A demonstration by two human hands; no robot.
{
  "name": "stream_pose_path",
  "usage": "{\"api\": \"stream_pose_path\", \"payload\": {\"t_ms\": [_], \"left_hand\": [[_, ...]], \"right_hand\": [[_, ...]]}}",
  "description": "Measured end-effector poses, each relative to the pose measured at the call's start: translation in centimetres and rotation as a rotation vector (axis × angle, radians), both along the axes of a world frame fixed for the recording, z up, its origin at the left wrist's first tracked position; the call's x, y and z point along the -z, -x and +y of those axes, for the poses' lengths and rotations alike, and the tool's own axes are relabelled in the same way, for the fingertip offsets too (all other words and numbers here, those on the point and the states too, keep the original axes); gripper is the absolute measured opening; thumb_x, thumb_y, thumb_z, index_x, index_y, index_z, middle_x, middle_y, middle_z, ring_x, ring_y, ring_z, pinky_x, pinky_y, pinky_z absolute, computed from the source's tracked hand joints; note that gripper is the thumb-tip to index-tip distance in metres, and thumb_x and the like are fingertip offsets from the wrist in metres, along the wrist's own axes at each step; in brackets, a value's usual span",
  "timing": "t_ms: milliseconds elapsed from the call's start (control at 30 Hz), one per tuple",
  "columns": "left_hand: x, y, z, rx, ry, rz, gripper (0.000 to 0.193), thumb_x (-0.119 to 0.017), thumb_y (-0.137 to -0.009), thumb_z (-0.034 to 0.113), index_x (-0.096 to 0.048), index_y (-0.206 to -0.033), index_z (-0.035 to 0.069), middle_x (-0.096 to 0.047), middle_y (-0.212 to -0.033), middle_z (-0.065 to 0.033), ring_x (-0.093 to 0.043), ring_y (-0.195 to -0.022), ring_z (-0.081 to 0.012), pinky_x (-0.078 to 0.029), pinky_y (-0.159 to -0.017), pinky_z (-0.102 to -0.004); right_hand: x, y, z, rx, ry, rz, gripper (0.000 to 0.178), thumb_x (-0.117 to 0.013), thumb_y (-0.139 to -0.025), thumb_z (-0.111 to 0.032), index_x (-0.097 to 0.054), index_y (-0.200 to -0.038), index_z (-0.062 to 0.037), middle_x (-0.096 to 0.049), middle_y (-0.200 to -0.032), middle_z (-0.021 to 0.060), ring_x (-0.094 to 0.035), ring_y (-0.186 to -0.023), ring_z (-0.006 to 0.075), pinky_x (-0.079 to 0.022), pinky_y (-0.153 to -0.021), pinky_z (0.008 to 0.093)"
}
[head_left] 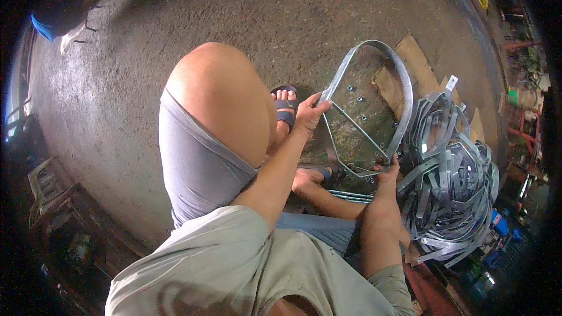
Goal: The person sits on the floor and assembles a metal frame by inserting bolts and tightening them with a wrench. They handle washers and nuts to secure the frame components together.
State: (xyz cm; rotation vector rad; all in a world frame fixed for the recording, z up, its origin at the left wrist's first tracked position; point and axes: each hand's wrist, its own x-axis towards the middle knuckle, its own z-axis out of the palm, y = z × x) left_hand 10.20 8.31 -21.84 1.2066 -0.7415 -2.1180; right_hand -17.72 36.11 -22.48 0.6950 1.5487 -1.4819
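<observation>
A bent metal strap hanger, a rounded loop narrowing to a flat bottom, is held up in front of me. A straight rod runs slantwise across its inside. My left hand is closed on the loop's left side, thumb over the strap, near the rod's upper end. At the lower right corner, my right hand has its fingers closed around the place where the rod's other end meets the strap. Exactly what those fingertips pinch is too small to tell. Several small nuts lie on the floor beyond the loop.
A tall tangled heap of bent metal straps stands close to my right arm. Flat cardboard lies behind it. Several thin metal rods lie by my sandalled foot. A dark wooden frame is at the left; assorted clutter lines the right edge.
</observation>
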Motion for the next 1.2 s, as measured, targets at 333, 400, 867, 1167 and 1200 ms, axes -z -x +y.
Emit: {"api": "stream_pose_path", "payload": {"t_ms": [333,400,867,1167,1200], "left_hand": [[-2.1,-0.1,-3.3,0.140,0.030,0.014,0.056,-0.074,-0.085,0.026,-0.057,-0.131,0.000,-0.064,-0.095,-0.0031,-0.061,-0.080,-0.0115,-0.049,-0.072,-0.0277],[-1.7,-0.1,-3.4,0.120,0.058,0.012,0.053,-0.073,-0.086,0.026,-0.058,-0.130,0.001,-0.063,-0.091,-0.0018,-0.060,-0.075,-0.0115,-0.049,-0.067,-0.0285],[1.8,-0.2,-8.2,0.151,-0.057,-0.490,0.061,-0.072,-0.080,0.062,-0.067,-0.099,0.004,-0.059,-0.082,-0.0055,-0.053,-0.071,-0.0204,-0.045,-0.067,-0.0463],[4.6,-6.2,-10.3,0.320,-0.116,-0.242,0.050,-0.055,-0.094,0.054,-0.064,-0.095,0.005,-0.066,-0.079,-0.0105,-0.063,-0.066,-0.0241,-0.055,-0.056,-0.0351],[4.8,-6.4,-10.2,0.292,-0.172,-0.250,0.050,-0.054,-0.094,0.054,-0.063,-0.090,0.005,-0.065,-0.076,-0.0115,-0.063,-0.062,-0.0245,-0.054,-0.056,-0.0348]], "right_hand": [[-1.2,-1.0,-1.7,0.128,0.004,-0.052,0.054,-0.060,-0.087,-0.063,-0.059,-0.090,-0.0089,-0.054,-0.069,0.0059,-0.043,-0.056,0.0191,-0.032,-0.049,0.0335],[-1.2,-1.3,-2.0,0.124,-0.008,-0.027,0.055,-0.059,-0.088,-0.063,-0.059,-0.089,-0.0083,-0.053,-0.067,0.0066,-0.041,-0.054,0.0183,-0.031,-0.048,0.0328],[0.5,-6.8,-4.6,0.220,0.018,-0.037,0.050,-0.061,-0.087,-0.063,-0.054,-0.078,-0.0145,-0.045,-0.062,-0.0006,-0.038,-0.054,0.0184,-0.031,-0.052,0.0349],[4.3,-14.4,-6.7,0.396,-0.100,-0.100,0.053,-0.068,-0.079,-0.067,-0.055,-0.077,-0.0149,-0.044,-0.061,0.0011,-0.041,-0.055,0.0203,-0.035,-0.058,0.0407],[4.2,-14.7,-6.7,0.364,-0.117,-0.126,0.054,-0.068,-0.078,-0.067,-0.054,-0.077,-0.0146,-0.044,-0.061,0.0012,-0.041,-0.054,0.0198,-0.035,-0.057,0.0409]]}}
